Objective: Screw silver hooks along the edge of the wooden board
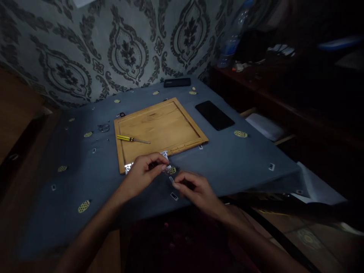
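My left hand (145, 172) is curled in a pinch at the near edge of a wooden tray (182, 117), fingers closed on a small clear-and-metal part (166, 168) too small to name. My right hand (193, 187) sits just right of it, fingers bent and pinched near the same part; whether it holds anything is unclear. A yellow-and-black screwdriver (131, 139) lies on the tray's left side. Small metal pieces (128, 167) rest at the tray's near corner.
A blue-grey cloth (241, 159) covers the table, dotted with yellow discs (240, 133) and tiny parts (174, 196). A black phone (214, 115) lies right of the tray, another dark device (177, 82) by the patterned wall. A plastic bottle (234, 38) stands on dark furniture.
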Tool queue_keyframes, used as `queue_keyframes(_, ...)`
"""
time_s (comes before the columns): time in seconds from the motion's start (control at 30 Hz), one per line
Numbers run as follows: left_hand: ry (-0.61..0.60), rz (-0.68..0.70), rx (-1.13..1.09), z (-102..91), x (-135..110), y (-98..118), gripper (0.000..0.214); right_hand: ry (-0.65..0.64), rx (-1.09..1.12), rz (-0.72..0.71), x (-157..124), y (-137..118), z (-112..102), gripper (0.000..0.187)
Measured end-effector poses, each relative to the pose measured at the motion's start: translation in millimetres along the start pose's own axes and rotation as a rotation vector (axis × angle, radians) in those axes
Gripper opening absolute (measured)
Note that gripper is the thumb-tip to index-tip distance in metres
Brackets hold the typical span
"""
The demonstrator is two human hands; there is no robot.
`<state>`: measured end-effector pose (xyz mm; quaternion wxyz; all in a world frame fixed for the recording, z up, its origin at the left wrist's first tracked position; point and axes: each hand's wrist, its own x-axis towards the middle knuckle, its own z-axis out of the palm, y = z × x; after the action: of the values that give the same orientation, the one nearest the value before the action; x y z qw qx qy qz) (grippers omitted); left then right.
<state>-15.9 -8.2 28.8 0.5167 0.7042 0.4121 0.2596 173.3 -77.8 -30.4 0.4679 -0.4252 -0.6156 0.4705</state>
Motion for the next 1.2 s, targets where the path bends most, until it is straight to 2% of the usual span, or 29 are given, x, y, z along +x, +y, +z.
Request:
queue_keyframes(0.1,0.004,0.046,0.080,1.4,7,1,0.016,0.029,0.045,0.076,2,-1,-6,0.023)
queue_keyframes(0.27,0.158,0.170,0.344,-5.0,20,-5,0.017,0.151,0.070,0.189,12,4,-19,0.026)
queue_keyframes(0.4,0.196,0.203,0.419,-10.3,27,-14,0.016,0.133,0.061,0.242,26,12,-29,0.026)
queue_keyframes(0.63,0.123,0.285,0.497,-12.0,31,-21,0.016,0.012,0.061,0.228,48,18,-32,0.022)
queue_keyframes(0.77,0.042,0.317,0.626,-10.4,32,-22,0.030,-0.004,0.047,0.214,51,23,-31,0.022)
queue_keyframes(0.87,0.038,0.310,0.680,-6.9,31,-22,0.043,0.003,0.037,0.224,49,26,-29,0.021)
queue_keyframes(1.07,0.043,0.268,0.769,3.0,28,-18,0.050,0.039,0.038,0.215,48,29,-24,0.021)
queue_keyframes(1.2,0.040,0.241,0.827,8.2,28,-15,0.052,0.007,0.057,0.230,51,29,-24,0.021)
